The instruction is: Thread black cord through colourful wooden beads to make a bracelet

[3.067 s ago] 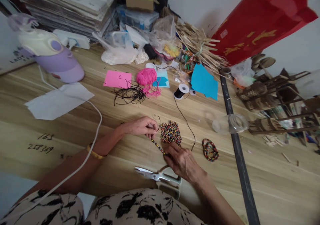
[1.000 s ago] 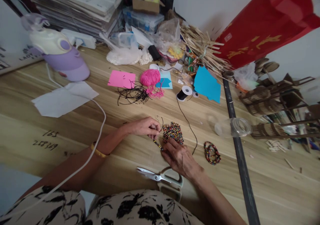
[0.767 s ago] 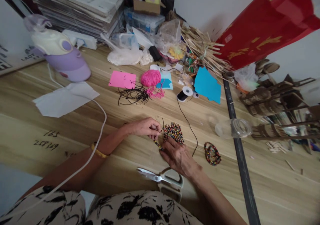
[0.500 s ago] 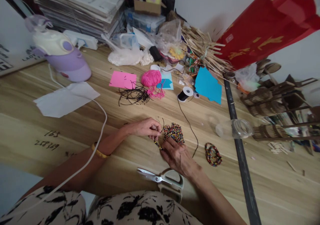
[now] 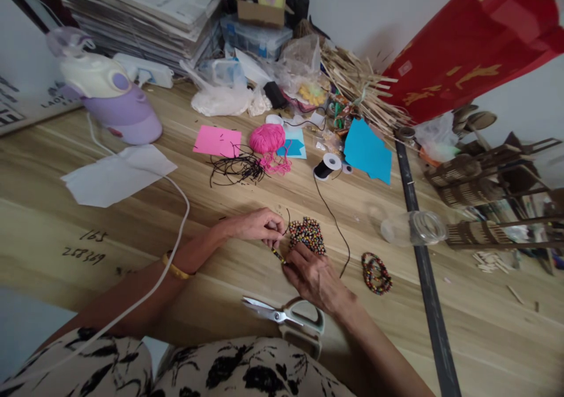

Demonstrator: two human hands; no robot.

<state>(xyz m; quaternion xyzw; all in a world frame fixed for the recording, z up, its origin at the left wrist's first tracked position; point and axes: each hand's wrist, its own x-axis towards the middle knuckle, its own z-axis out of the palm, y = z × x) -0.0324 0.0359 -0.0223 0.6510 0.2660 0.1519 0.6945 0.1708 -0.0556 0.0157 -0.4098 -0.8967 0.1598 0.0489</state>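
Our left hand (image 5: 265,225) pinches the beaded cord (image 5: 278,255), which slants nearer toward our right hand (image 5: 315,275), whose grip we cannot tell. A short row seems threaded; many loose beads (image 5: 307,234) remain piled on the tabletop (image 5: 484,326), left of coiled bead loops (image 5: 376,273).

Bare hands (image 5: 315,273), gold bangle (image 5: 178,271) on left forearm (image 5: 154,288), beige clothing (image 5: 187,373), black floral print (image 5: 259,378)

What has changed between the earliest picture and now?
The right hand has moved closer to the left hand, leaving less beaded strand showing between them. No grasp visibly starts or ends. The bead pile, scissors and spool stayed put.
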